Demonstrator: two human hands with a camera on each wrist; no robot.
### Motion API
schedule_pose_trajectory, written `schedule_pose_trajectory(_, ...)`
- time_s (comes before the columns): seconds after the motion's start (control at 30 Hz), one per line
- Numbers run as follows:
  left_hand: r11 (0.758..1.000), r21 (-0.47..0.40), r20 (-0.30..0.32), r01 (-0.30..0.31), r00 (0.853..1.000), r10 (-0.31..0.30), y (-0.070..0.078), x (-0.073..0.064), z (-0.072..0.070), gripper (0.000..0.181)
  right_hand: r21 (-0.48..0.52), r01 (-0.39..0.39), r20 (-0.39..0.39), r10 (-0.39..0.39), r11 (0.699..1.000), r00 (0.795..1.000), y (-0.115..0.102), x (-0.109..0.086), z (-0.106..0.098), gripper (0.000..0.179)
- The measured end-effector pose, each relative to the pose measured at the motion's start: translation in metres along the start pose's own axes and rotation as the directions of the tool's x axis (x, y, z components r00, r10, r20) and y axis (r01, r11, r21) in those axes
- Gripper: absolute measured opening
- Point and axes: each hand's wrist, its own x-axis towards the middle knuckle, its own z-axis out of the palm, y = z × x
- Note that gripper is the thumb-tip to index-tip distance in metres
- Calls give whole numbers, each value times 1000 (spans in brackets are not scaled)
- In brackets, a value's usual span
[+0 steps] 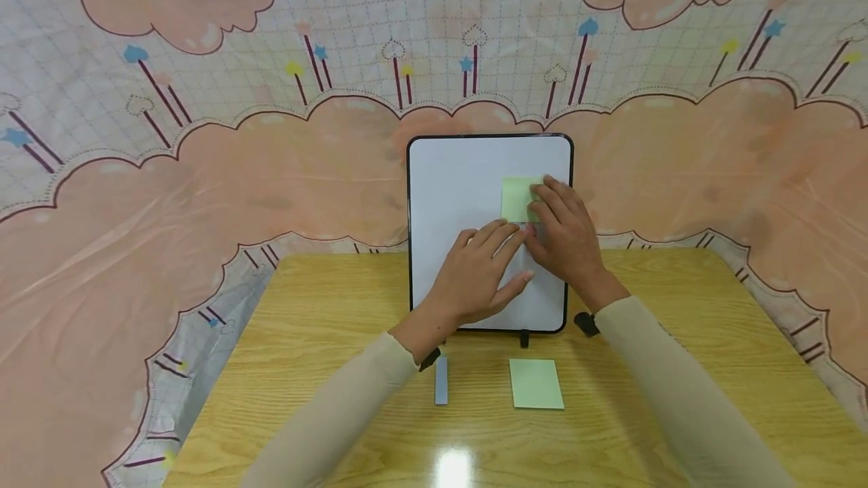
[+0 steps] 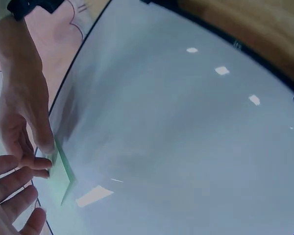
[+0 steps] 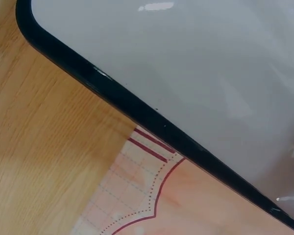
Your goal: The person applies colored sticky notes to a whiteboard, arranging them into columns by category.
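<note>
A small whiteboard (image 1: 454, 194) with a black frame stands upright on the table. Against its right half is a pale green sticky note (image 1: 515, 198), tilted partly off the surface in the left wrist view (image 2: 62, 176). My right hand (image 1: 566, 236) pinches the note's right side between thumb and fingers. Just below the note, my left hand (image 1: 478, 273) is spread with its fingers extended, the fingertips near the note's lower edge. Whether they touch it I cannot tell. The right wrist view shows only the board's edge (image 3: 122, 100), no hand.
On the wooden table (image 1: 325, 337) in front of the board lie a pale green square of sticky notes (image 1: 536, 384) and a narrow blue-grey strip (image 1: 441, 380). A cloud-patterned cloth (image 1: 325, 179) hangs behind. Black feet (image 1: 524, 338) support the board.
</note>
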Motion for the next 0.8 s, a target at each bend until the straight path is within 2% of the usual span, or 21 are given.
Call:
schedule_pose_trajectory(0.3, 995, 86, 66, 41, 997, -47, -14, 27, 4, 66, -5, 43, -31, -43, 999, 999, 1, -2, 2, 32)
schedule_pose_trajectory(0.57, 992, 104, 108, 72, 991, -83, -20, 44, 9, 67, -20, 57, -29, -58, 998, 998, 1, -6, 3, 52)
schedule_pose_trajectory(0.8, 990, 91, 158, 109, 980, -123, -22, 57, 11, 69, 10, 53, -19, -53, 999, 998, 0, -6, 2, 49)
